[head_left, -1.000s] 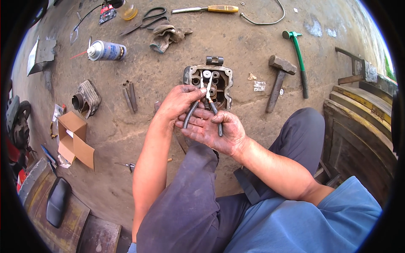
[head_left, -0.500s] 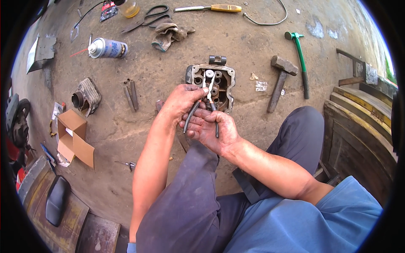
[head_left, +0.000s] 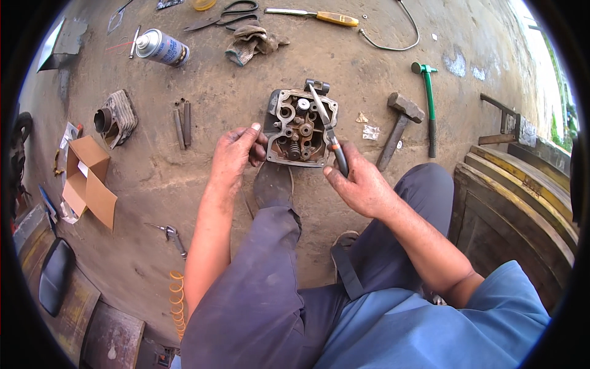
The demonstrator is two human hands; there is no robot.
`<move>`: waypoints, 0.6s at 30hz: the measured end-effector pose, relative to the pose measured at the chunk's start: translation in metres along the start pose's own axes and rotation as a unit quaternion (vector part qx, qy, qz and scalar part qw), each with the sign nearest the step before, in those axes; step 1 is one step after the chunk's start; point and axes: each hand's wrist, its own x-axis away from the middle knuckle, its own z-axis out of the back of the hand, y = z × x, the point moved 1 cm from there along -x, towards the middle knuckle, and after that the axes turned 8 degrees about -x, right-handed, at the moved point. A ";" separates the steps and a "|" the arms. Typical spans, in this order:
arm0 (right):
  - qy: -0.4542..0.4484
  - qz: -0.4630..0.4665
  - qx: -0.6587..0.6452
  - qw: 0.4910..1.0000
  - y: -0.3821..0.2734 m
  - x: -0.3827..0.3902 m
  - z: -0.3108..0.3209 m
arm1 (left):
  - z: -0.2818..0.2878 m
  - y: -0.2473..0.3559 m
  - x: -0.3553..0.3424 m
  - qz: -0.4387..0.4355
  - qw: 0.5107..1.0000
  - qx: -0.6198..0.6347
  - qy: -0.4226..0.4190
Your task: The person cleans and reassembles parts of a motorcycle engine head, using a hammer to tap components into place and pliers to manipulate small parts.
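Note:
A motorcycle engine's cylinder head [head_left: 299, 127] lies on the ground before me, its inside dark with oil and a valve spring [head_left: 294, 150] showing. My right hand [head_left: 362, 184] grips needle-nose pliers [head_left: 337, 156] by their dark handles. Their long pale jaws are together and slant up across the right side of the cylinder head. Just left of the cylinder head is my left hand [head_left: 235, 157], thumb up against its curled fingers. Whatever those fingers hold, if anything, is hidden. My shoe [head_left: 271, 184] sits right below the cylinder head.
To the right lie a sledgehammer [head_left: 399, 126] and a green hammer [head_left: 428, 104]. Farther off are a spray can [head_left: 166, 49], a glove [head_left: 253, 44], scissors [head_left: 230, 15] and a yellow-handled tool [head_left: 335, 18]. Leftward are metal tubes [head_left: 182, 126], a finned cylinder [head_left: 120, 117], a cardboard box [head_left: 91, 178] and an air gun [head_left: 172, 235].
My left hand has let go of the pliers and moved left, off the cylinder head. The pliers' jaws, spread before, are now together, and my right hand has swung them to the right.

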 end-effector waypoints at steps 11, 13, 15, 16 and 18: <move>0.066 0.153 0.401 0.901 0.043 -0.066 0.023 | 0.009 -0.030 0.033 0.010 0.996 0.027 0.079; 0.146 0.180 0.275 0.933 0.044 -0.065 0.022 | 0.011 -0.036 0.036 0.013 0.995 0.027 0.093; 0.219 0.174 0.152 0.948 0.008 -0.044 0.032 | 0.012 -0.035 0.039 -0.002 0.995 0.029 0.099; 0.240 0.198 0.152 0.938 0.012 -0.043 0.034 | 0.009 -0.035 0.044 -0.016 0.995 0.025 0.091; 0.126 0.179 0.397 0.891 0.049 -0.074 0.029 | 0.006 -0.038 0.043 -0.022 0.997 0.023 0.077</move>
